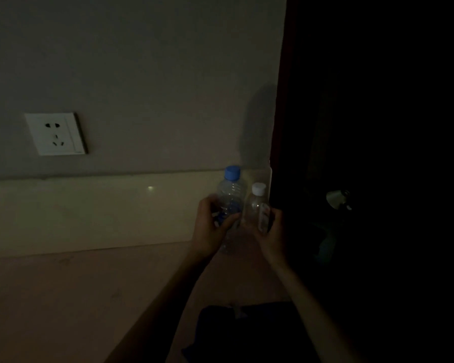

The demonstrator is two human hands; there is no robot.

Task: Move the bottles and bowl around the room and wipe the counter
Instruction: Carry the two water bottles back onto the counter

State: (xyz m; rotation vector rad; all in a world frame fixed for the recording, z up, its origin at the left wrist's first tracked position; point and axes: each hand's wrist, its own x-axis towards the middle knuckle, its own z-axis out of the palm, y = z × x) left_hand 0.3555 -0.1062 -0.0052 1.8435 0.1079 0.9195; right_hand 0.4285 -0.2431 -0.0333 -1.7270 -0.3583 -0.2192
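Observation:
The room is dim. A clear plastic bottle with a blue cap [231, 189] stands at the back right corner of the counter [63, 297]. My left hand [210, 226] grips its middle, fingers curled round it. Right beside it is a smaller clear bottle with a white cap [256, 203], and my right hand [271, 231] holds its lower part from the right. The two bottles are close together, almost touching. No bowl is in view.
A pale backsplash [89, 210] runs along the wall, with a white wall socket [55, 134] above it at left. A dark cloth-like thing [241, 326] lies on the counter near me. A dark opening [378, 153] lies to the right with a faint shiny object [338, 199].

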